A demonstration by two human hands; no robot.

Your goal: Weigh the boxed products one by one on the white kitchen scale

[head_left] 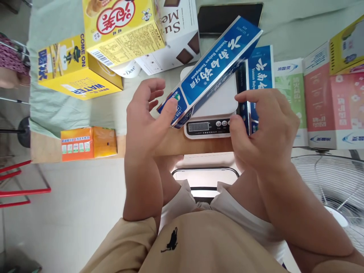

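Observation:
My left hand (148, 121) holds the lower end of a blue Yunnan Baiyao toothpaste box (212, 70), thumb on its printed face and fingers beyond its end. The box slants up to the right across a white kitchen scale (210, 131), covering much of the platform. A second blue toothpaste box (260, 66) stands at the scale's right side. My right hand (264, 125) curls over its near end, with thumb and index fingertips at its left side, beside the scale's buttons. The display's reading is too faint to make out.
Yellow snack boxes (122, 38) and a white Su-Me box (176, 38) stand at the back left. A black phone (230, 13) lies behind the scale. An orange pack (88, 143) sits at the front edge; pink tissue packs (321, 102) stand right. A fan (332, 185) is below.

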